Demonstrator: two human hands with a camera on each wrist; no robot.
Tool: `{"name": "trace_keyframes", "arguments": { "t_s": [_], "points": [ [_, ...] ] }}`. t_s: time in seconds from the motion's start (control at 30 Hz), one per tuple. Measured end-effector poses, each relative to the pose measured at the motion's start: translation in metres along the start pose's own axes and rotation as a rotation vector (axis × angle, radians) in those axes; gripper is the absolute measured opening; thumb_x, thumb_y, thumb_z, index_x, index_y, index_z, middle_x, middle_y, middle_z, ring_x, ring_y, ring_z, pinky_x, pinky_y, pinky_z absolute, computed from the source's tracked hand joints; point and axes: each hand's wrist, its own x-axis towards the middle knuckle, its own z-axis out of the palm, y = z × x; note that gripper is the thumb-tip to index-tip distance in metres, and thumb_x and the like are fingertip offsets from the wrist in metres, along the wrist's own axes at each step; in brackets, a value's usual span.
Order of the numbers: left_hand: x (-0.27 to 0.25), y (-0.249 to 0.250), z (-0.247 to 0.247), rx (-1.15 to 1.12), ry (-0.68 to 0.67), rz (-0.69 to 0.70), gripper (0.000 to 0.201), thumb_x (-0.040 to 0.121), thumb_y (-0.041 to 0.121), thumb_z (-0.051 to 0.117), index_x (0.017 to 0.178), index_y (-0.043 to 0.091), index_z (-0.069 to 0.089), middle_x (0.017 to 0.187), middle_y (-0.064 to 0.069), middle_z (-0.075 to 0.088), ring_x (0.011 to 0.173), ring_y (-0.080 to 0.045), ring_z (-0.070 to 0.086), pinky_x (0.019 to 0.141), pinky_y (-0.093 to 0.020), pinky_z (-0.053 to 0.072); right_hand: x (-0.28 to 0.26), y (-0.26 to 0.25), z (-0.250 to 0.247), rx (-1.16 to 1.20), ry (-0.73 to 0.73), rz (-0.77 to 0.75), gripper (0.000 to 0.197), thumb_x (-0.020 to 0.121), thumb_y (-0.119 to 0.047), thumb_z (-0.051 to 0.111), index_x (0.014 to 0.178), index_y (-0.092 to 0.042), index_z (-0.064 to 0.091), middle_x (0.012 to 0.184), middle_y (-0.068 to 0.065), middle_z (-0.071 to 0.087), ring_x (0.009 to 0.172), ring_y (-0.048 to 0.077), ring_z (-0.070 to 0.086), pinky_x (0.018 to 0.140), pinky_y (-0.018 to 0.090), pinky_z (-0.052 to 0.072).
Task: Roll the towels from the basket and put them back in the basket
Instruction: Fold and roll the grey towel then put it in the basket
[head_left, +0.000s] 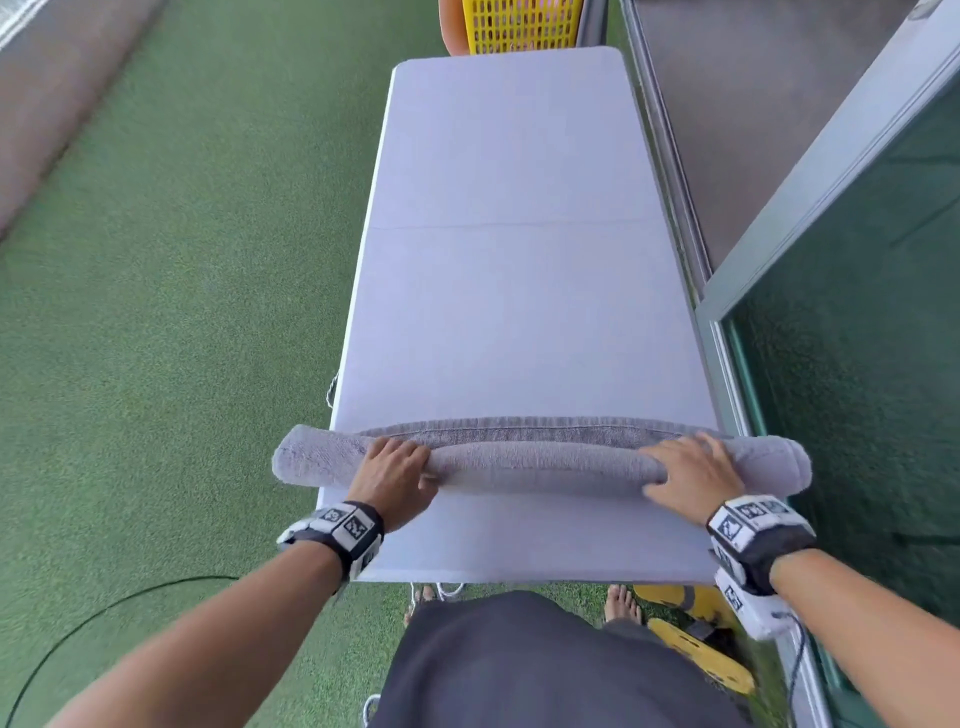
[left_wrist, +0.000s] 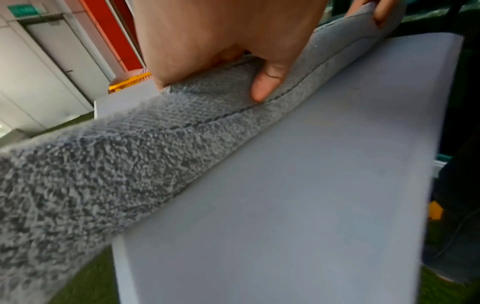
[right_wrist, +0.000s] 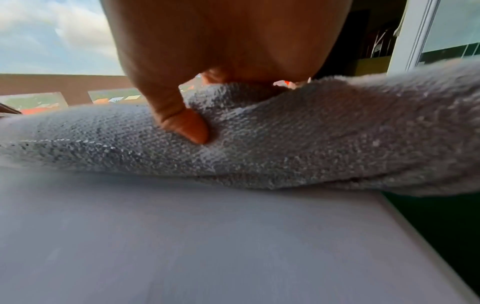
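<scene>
The grey towel (head_left: 540, 465) is lying as a long, thick roll across the near part of the white table (head_left: 519, 291), its axis running left to right. Both ends are overhanging the table's side edges. A narrow unrolled strip with a stitched hem is showing flat on the far side of the roll. The pile is coarse and looped, with a darker seam line running along its length.

The left hand (head_left: 395, 475) is grasping the roll near its left end, fingers curled over the top and thumb (left_wrist: 267, 82) pressing the near face. The right hand (head_left: 693, 475) is gripping near the right end, fingers arched over the roll and thumb (right_wrist: 187, 123) dug into the fabric.

A yellow basket (head_left: 524, 26) is standing just beyond the table's far end. Green turf (head_left: 182, 312) is covering the floor on the left
</scene>
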Motion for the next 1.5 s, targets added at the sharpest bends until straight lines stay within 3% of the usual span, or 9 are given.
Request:
{"name": "trace_keyframes", "arguments": {
  "t_s": [0.17, 0.27, 0.43, 0.6, 0.73, 0.87, 1.07, 1.33, 1.5],
  "points": [
    [0.029, -0.024, -0.003, -0.053, 0.045, -0.076, 0.070, 0.097, 0.051, 0.029, 0.151, 0.008, 0.019, 0.153, -0.002, 0.014, 0.145, -0.024, 0.015, 0.119, -0.048, 0.009, 0.030, 0.018, -0.014, 0.035, 0.127, 0.019, 0.061, 0.095, -0.058, 0.026, 0.148, -0.030, 0.029, 0.155, -0.012, 0.028, 0.142, 0.012, 0.026, 0.117, 0.047, 0.003],
    [0.038, -0.047, 0.001, 0.049, -0.065, 0.018, 0.074, 0.094, 0.052, 0.044, 0.151, 0.011, 0.021, 0.156, -0.010, 0.025, 0.144, -0.027, 0.023, 0.119, -0.044, 0.009, 0.033, 0.035, -0.008, -0.100, -0.056, 0.008, 0.079, 0.090, -0.067, 0.035, 0.152, -0.034, 0.001, 0.159, -0.015, 0.005, 0.147, 0.009, 0.007, 0.117, 0.045, -0.006],
    [0.050, -0.087, -0.011, 0.109, -0.138, 0.036, 0.069, 0.089, 0.056, 0.040, 0.136, 0.006, 0.042, 0.128, -0.014, 0.054, 0.119, -0.032, 0.052, 0.109, -0.047, 0.034, 0.035, 0.051, -0.008, -0.225, -0.002, 0.114, 0.071, 0.087, -0.055, 0.050, 0.147, -0.022, 0.032, 0.143, 0.000, 0.045, 0.134, 0.021, 0.039, 0.112, 0.052, 0.018],
    [0.030, -0.036, -0.002, -0.027, -0.083, -0.349, 0.046, 0.094, 0.039, 0.051, 0.121, 0.003, 0.043, 0.107, -0.013, 0.056, 0.094, -0.030, 0.053, 0.084, -0.042, 0.042, 0.006, -0.021, 0.017, -0.028, 0.041, 0.418, 0.059, 0.075, -0.038, 0.073, 0.117, -0.002, 0.050, 0.098, 0.023, 0.057, 0.089, 0.038, 0.055, 0.077, 0.050, 0.042],
    [0.014, 0.029, 0.001, -0.144, -0.188, -0.577, 0.040, 0.098, 0.030, 0.039, 0.127, 0.003, 0.037, 0.118, -0.012, 0.050, 0.107, -0.029, 0.049, 0.091, -0.041, 0.039, -0.019, -0.111, 0.026, 0.166, -0.089, 0.720, 0.074, 0.090, -0.050, 0.050, 0.142, -0.003, 0.028, 0.129, 0.020, 0.045, 0.116, 0.036, 0.044, 0.092, 0.050, 0.038],
    [-0.007, 0.066, 0.016, -0.308, -0.290, -0.431, 0.062, 0.096, 0.050, 0.015, 0.134, 0.006, 0.038, 0.130, -0.016, 0.045, 0.112, -0.034, 0.044, 0.092, -0.044, 0.038, -0.027, -0.179, 0.034, 0.448, -0.162, 0.799, 0.082, 0.093, -0.060, 0.036, 0.151, -0.009, 0.011, 0.144, 0.018, 0.031, 0.131, 0.034, 0.029, 0.106, 0.050, 0.025],
    [-0.033, 0.084, 0.000, -0.883, -0.248, -0.357, 0.048, 0.099, 0.021, 0.036, 0.144, 0.009, 0.026, 0.141, -0.022, 0.043, 0.116, -0.036, 0.050, 0.092, -0.039, 0.039, -0.030, -0.210, 0.024, 0.838, -0.219, 0.796, 0.090, 0.090, -0.068, 0.035, 0.152, -0.008, 0.012, 0.150, 0.025, 0.021, 0.140, 0.038, 0.020, 0.114, 0.041, 0.016],
    [-0.060, 0.068, 0.009, -0.842, -0.591, -0.088, 0.075, 0.085, -0.007, 0.038, 0.151, 0.027, 0.024, 0.141, 0.000, 0.050, 0.118, -0.017, 0.054, 0.098, -0.026, 0.043, -0.008, -0.209, 0.012, 0.443, -0.107, 0.714, 0.148, 0.044, -0.079, 0.072, 0.150, -0.020, -0.012, 0.147, 0.014, 0.022, 0.135, 0.029, 0.027, 0.108, 0.051, 0.022],
    [-0.113, 0.035, 0.021, -0.798, -0.591, -0.148, 0.061, 0.097, 0.005, 0.045, 0.146, 0.035, 0.023, 0.107, 0.002, 0.062, 0.092, -0.007, 0.059, 0.080, -0.014, 0.049, -0.007, -0.208, 0.022, 0.205, -0.033, 0.607, 0.136, 0.048, -0.067, 0.077, 0.150, -0.017, 0.002, 0.129, 0.010, 0.040, 0.111, 0.026, 0.044, 0.095, 0.044, 0.035]
  ]
}}
